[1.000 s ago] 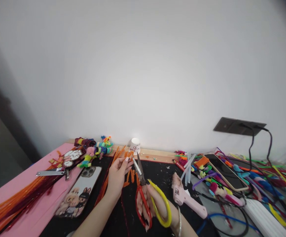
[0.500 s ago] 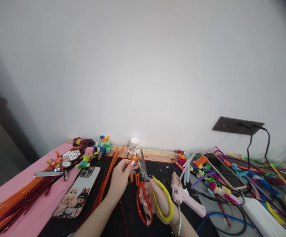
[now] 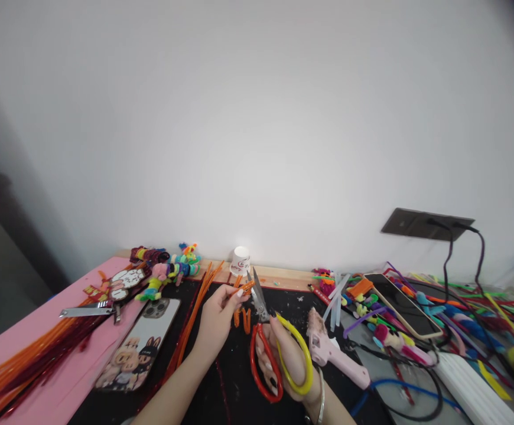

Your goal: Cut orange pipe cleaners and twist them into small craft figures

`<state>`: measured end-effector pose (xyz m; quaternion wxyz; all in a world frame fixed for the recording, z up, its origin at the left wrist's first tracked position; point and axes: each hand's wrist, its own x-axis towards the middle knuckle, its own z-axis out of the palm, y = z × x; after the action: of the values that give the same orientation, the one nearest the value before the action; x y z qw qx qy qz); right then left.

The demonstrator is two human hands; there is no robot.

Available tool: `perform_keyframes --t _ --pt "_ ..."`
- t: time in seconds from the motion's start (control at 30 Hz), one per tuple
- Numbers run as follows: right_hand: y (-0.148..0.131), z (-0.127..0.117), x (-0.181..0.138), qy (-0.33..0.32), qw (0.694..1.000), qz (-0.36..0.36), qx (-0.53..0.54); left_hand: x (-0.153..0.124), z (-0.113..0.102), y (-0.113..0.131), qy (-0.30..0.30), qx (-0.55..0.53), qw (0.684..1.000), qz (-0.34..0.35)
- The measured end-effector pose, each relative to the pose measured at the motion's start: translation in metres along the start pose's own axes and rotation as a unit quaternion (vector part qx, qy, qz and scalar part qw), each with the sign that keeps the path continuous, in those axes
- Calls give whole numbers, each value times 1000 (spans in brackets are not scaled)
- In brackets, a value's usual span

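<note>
Between thumb and fingers, my left hand (image 3: 221,304) pinches a short piece of orange pipe cleaner (image 3: 249,287). My right hand (image 3: 283,348) grips scissors (image 3: 260,302) with one red and one yellow handle, fingers through the loops. The blades point up and stand a little apart, at the tip of the orange piece; whether they touch it I cannot tell. Just below the blades, bent orange pipe cleaner pieces (image 3: 246,321) lie on the black mat (image 3: 239,378). A white paper cup (image 3: 240,261) stands behind my hands.
Orange and dark red pipe cleaners (image 3: 31,354) and a phone in a cartoon case (image 3: 139,345) lie at left. On the right are a pink glue gun (image 3: 337,354), clear glue sticks (image 3: 337,301), another phone (image 3: 403,307), a white power strip (image 3: 469,389) and tangled cables. A wall rises behind.
The scissors have shifted slightly, with the handles a little to the right and the blades nearer the orange piece. My left hand has moved slightly right.
</note>
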<state>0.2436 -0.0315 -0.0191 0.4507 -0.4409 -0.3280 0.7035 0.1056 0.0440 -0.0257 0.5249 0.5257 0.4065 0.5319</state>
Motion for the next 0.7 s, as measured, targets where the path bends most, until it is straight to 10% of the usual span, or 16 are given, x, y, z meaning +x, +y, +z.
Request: perform_keyframes --t 0.37,0.7 --pt "6 1 3 -41 996 18 81 1 0 -4 3 -2 1000 3" --pt "-20 -23 1 12 993 -120 3 5 -10 1 -3 183 983 3"
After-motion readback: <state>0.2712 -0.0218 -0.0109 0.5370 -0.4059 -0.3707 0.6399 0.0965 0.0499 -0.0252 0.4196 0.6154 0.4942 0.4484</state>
